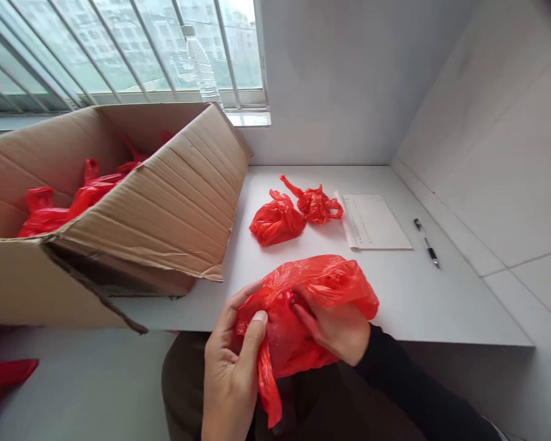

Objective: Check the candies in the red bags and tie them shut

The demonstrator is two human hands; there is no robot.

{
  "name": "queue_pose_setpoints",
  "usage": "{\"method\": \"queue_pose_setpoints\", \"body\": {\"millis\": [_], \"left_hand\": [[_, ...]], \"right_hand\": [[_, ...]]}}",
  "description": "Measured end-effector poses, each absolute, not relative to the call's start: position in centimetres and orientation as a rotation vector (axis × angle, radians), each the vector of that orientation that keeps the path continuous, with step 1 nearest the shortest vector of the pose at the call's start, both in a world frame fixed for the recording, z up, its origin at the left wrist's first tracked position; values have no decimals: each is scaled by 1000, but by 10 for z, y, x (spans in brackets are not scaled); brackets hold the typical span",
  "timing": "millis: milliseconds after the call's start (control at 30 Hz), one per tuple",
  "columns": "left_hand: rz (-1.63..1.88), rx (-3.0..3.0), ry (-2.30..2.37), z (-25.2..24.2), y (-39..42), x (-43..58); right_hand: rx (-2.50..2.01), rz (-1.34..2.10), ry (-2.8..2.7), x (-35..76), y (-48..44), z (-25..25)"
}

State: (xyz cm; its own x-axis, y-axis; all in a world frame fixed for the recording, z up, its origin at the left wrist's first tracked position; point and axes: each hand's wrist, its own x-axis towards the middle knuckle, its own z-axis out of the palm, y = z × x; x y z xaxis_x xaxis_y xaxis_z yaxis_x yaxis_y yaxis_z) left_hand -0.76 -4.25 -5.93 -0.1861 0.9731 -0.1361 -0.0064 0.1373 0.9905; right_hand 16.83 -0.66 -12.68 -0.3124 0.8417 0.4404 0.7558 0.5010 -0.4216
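A thin red plastic bag (335, 278) is held over the front edge of the white table, above my lap. My left hand (239, 355) grips it on its left side, thumb in front, with a twisted strip of the bag hanging below. My right hand (333, 324) reaches inside the bag, its fingers seen dimly through the red film and curled around something I cannot make out. Behind it on the table lie two bunched red bags, a fuller one (278, 219) and a smaller one (319, 205) with loose handles.
At left stands an open cardboard box (165, 202) with red bags (96, 187) inside, its flap leaning over the table (463, 306). An open notebook (376, 223) and a pen (427, 244) lie at right. A clear bottle (204, 70) stands by the barred window.
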Motion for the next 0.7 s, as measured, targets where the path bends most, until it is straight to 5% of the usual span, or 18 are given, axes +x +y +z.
{"method": "queue_pose_setpoints", "body": {"millis": [433, 700], "left_hand": [[1232, 1050, 1492, -50, -44, -10], [1300, 1105, 1438, -61, -54, -12]], "right_hand": [[-1295, -286, -2262, 199, -22, -120], [-1541, 93, -2196, 206, -47, -105]]}}
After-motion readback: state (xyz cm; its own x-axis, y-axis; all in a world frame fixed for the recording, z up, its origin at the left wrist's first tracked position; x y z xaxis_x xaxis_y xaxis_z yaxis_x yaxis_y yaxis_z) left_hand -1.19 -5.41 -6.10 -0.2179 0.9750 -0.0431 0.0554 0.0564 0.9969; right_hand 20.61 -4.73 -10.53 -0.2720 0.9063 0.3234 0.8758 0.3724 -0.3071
